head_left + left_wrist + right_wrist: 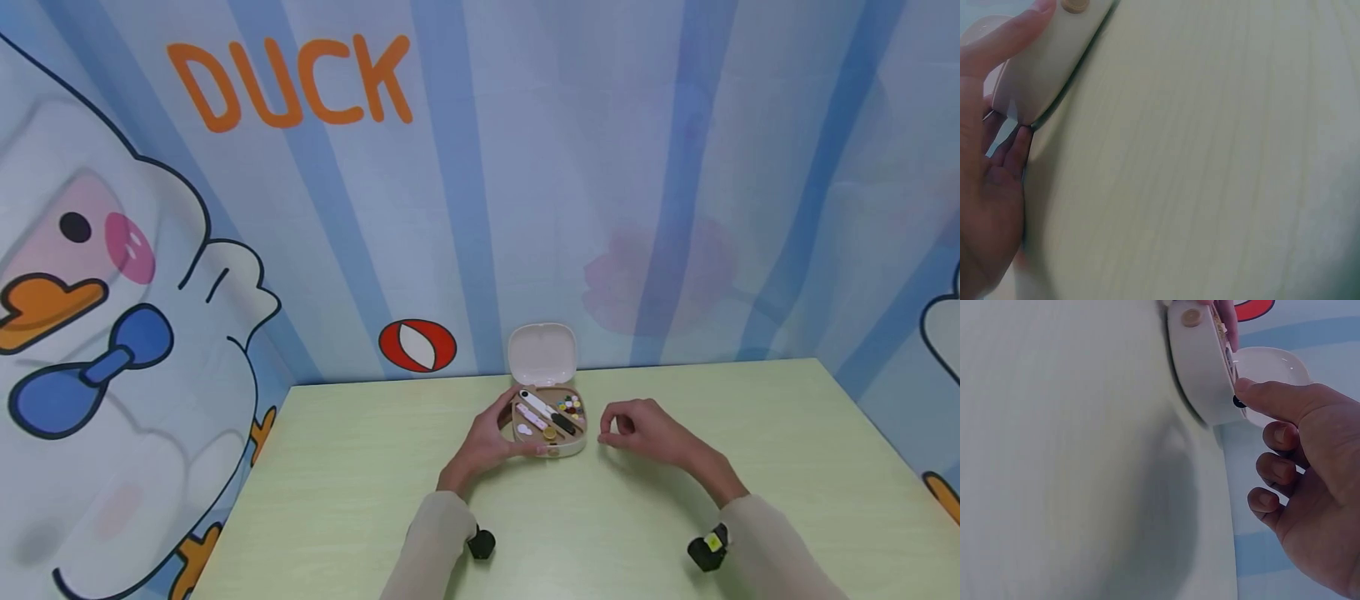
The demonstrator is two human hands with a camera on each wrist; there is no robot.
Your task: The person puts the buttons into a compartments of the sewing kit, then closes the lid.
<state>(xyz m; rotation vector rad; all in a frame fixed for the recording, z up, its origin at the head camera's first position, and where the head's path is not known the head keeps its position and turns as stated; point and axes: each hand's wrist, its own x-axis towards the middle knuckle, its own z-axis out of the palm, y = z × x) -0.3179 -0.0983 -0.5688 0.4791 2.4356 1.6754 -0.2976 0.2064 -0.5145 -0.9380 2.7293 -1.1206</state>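
A small cream case (567, 448) stands with its lid (542, 354) raised at the table's back edge. My left hand (486, 443) grips its left side, the thumb along the front near the tan button clasp (1075, 5). Inside lie a slim white-and-black tool (537, 403), a pale pink strip (531, 416), small white pieces (523, 430), a gold round piece (550, 433) and several coloured beads or pinheads (572, 407). Just right of the case, my right hand (643, 429) pinches a small round black thing (1239, 401) between thumb and index finger, its other fingers curled.
A pale wood-grain table (360, 483) carries the case. Behind it hangs a blue striped cloth backdrop (525, 167) with a printed duck (172, 333) at the left. Black wrist cameras sit under both sleeves, the right one (707, 550) low over the table.
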